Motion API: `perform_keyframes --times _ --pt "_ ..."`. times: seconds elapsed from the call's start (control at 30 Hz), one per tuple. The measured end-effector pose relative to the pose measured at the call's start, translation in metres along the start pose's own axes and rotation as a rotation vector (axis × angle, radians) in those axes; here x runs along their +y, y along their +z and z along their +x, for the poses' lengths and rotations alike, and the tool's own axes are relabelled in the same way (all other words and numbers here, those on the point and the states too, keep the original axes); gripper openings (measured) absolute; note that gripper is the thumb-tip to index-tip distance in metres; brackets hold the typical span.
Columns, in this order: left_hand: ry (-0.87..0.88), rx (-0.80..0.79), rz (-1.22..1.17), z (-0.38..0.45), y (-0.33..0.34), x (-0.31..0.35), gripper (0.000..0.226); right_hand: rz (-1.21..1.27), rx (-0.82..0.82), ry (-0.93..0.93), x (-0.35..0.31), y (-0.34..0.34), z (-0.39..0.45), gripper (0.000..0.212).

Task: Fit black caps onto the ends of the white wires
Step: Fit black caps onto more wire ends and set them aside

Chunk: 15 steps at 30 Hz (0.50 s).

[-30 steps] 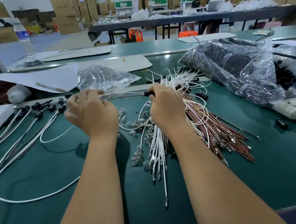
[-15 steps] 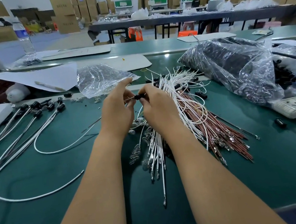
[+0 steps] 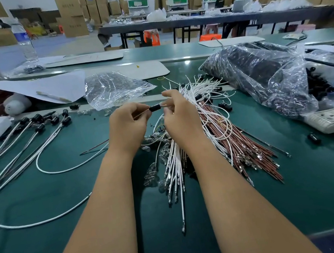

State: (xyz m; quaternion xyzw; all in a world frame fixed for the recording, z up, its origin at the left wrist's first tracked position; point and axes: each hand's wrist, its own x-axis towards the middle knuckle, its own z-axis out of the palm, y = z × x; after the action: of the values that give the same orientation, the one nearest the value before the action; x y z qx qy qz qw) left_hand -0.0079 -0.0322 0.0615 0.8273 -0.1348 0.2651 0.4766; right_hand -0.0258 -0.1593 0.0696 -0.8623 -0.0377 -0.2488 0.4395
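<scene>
Cap: we see a black cap (image 3: 155, 107) held level above the table, a thin wire end poking out either side.
Wires: our white wires (image 3: 174, 162) lie bundled below.

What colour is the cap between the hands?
Black, seen in the head view: the cap sits between the left hand and right hand.

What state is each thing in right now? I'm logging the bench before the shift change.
Black cap: held between both hands, above the table, a thin wire passing through it.
Left hand: pinching the wire beside the cap.
Right hand: pinching the cap's other side.
Capped white wires: lying on the left, caps on.
Uncapped white wires: bundled, loose.
Clear bag: lying crumpled.
Water bottle: upright.
</scene>
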Motion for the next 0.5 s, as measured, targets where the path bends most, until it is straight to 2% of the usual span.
perform_keyframes --times 0.07,0.2,0.5 --pt "-0.013 0.016 -0.009 0.0003 0.0003 -0.0009 0.011 0.082 0.016 0.095 0.0006 -0.0013 0.002 0.036" --pt "-0.014 0.033 -0.01 0.0006 -0.0004 -0.0017 0.011 0.292 0.054 0.257 -0.0014 -0.0041 0.0042 0.021" --pt "0.024 0.019 -0.024 0.0014 0.0003 -0.002 0.01 0.322 0.064 0.229 0.0036 -0.0037 0.0075 0.023"
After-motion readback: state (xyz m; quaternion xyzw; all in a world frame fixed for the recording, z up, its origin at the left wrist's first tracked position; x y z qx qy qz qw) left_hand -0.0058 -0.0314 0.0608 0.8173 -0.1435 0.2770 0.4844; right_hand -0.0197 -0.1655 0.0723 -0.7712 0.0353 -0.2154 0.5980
